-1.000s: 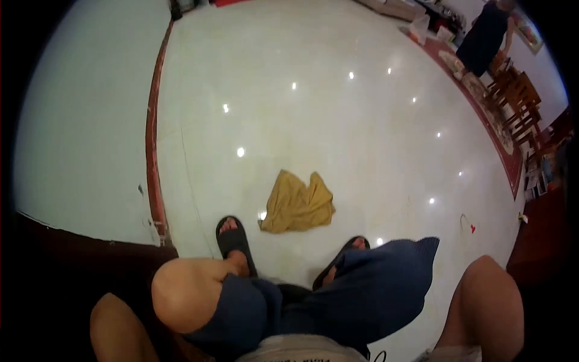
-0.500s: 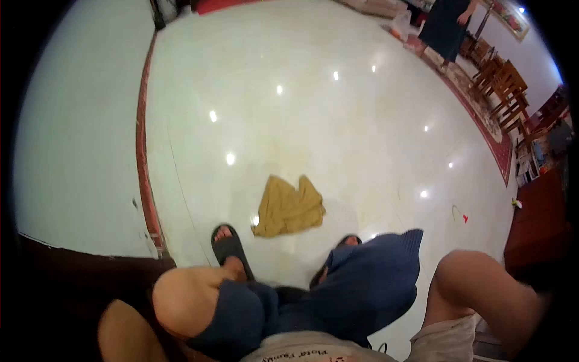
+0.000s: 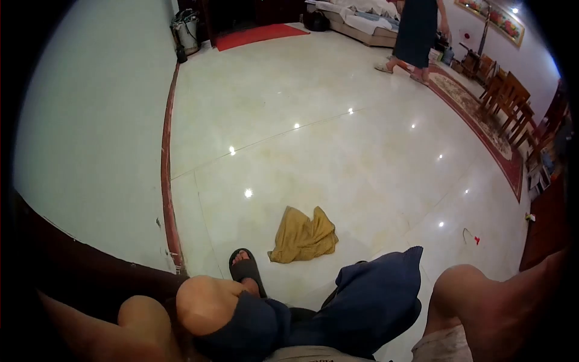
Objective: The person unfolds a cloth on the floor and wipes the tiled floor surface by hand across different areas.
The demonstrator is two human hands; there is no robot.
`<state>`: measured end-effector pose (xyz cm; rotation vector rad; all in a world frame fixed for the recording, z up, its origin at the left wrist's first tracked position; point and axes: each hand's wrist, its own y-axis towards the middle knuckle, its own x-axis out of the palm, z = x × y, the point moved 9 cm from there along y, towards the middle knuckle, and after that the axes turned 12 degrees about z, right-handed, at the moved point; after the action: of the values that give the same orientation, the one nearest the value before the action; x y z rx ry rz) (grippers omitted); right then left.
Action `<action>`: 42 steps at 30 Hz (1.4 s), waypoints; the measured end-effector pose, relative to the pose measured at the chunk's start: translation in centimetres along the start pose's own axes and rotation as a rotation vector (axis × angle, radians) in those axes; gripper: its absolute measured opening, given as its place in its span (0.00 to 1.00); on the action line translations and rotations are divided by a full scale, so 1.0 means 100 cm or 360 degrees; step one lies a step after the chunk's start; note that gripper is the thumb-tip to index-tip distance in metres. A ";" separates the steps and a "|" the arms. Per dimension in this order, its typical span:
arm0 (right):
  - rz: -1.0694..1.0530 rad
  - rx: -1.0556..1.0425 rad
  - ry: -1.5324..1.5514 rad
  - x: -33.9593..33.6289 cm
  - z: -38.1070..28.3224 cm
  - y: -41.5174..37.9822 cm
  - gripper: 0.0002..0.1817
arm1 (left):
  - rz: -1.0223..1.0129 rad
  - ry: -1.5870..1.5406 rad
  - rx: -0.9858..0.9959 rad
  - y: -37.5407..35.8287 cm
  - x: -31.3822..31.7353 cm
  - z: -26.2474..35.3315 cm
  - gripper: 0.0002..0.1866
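Note:
Neither of my hands shows; only my bent arms are seen. My left arm (image 3: 145,320) is folded at the lower left, with its forearm running out past the dark edge. On the other side, my right arm (image 3: 464,295) bends at the elbow and its forearm rises toward the right edge. What the hands hold or touch is hidden. A crumpled mustard-brown cloth (image 3: 304,235) lies on the glossy floor in front of my feet. One black slipper (image 3: 253,274) is plain on my left foot; dark blue shorts (image 3: 380,289) mostly cover the other foot.
A pale wall (image 3: 96,133) stands at left. Far off are a red mat (image 3: 262,37), a sofa (image 3: 356,30) and a person in a long dark dress (image 3: 416,33). Wooden chairs (image 3: 509,90) and a red-bordered rug (image 3: 476,114) line the right. A small red item (image 3: 476,240) lies on the floor.
My view has tilted up, showing more of the far room. The other person has walked leftward. More of both my forearms shows at the sides. The cloth lies as before.

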<state>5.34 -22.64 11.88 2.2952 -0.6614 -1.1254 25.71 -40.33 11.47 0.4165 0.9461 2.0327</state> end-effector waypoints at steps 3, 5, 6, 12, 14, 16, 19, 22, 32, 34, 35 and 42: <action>0.0049 -0.0005 0.0048 -0.002 -0.001 0.000 0.19 | -0.0007 -0.0010 0.0002 0.005 0.006 0.004 0.20; 0.0090 -0.0018 0.0085 -0.003 -0.004 -0.002 0.19 | -0.0021 -0.0024 0.0010 0.006 0.013 0.004 0.20; 0.0112 -0.0024 0.0112 -0.003 -0.006 -0.002 0.19 | -0.0025 -0.0033 0.0009 0.007 0.016 0.004 0.20; 0.0289 -0.0048 0.0445 -0.019 -0.053 0.006 0.20 | -0.0051 -0.0081 -0.0001 0.011 0.023 0.007 0.20; 0.0367 0.0059 0.0605 -0.031 -0.091 0.010 0.20 | -0.0052 -0.0100 0.0000 0.015 0.022 0.005 0.20; 0.0483 0.0122 0.0597 -0.037 -0.114 0.014 0.22 | -0.0067 -0.0127 -0.0007 0.015 0.022 0.004 0.20; 0.0840 -0.0490 0.0594 -0.041 -0.118 0.017 0.25 | -0.0085 -0.0174 -0.0007 0.015 0.021 0.005 0.20; 0.1206 -0.1186 0.0514 -0.032 -0.081 0.003 0.27 | -0.0088 -0.0206 -0.0019 0.019 0.018 0.004 0.19; 0.0257 -0.0065 -0.0393 0.072 0.223 0.021 0.22 | -0.0140 -0.0279 0.0009 0.033 0.018 0.000 0.19; -0.0089 0.0157 -0.0423 0.117 0.270 -0.017 0.20 | -0.0148 -0.0282 -0.0004 0.033 0.018 -0.002 0.19; -0.0262 0.0265 -0.0435 0.138 0.288 -0.035 0.20 | -0.0151 -0.0288 -0.0008 0.036 0.019 -0.003 0.19; -0.0836 0.0307 -0.0274 0.240 0.349 -0.109 0.21 | -0.0302 -0.0488 -0.0074 0.064 0.044 -0.022 0.19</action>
<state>-7.95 -36.69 -27.36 2.6443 -0.2307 -1.5663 18.27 -40.24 14.64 0.5723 0.7199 1.7547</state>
